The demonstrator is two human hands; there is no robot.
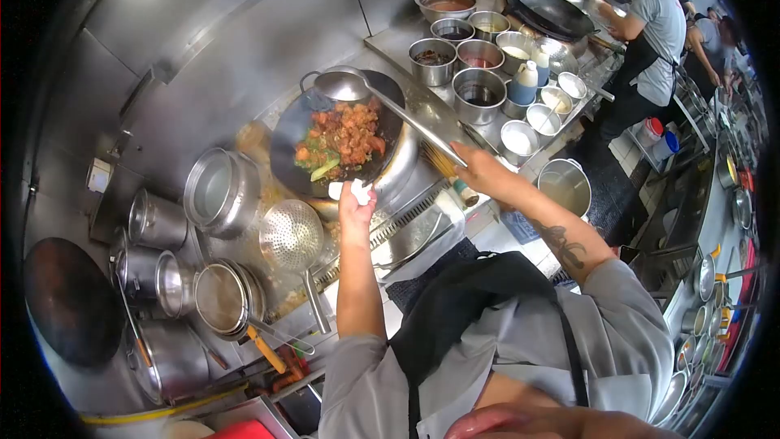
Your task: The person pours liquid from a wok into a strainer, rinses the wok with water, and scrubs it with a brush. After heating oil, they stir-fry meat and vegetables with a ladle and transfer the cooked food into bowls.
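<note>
A dark wok (284, 142) holds reddish-brown chunks of food (345, 132) with some green pieces. My left hand (356, 205) is closed on a white cloth (335, 190) at the wok's near rim. My right hand (481, 169) grips the long handle of a metal ladle (341, 85), whose round bowl is over the far side of the wok, above the food. A perforated skimmer (291, 236) lies to the left of my left hand, its handle pointing toward me.
Metal pots of sauces (479, 97) and squeeze bottles (525, 81) stand right of the wok. Stacked pots (219, 187) and strainers (221, 297) are at left. A stockpot (565, 187) sits beyond my right forearm. A co-worker (656, 24) stands at the upper right.
</note>
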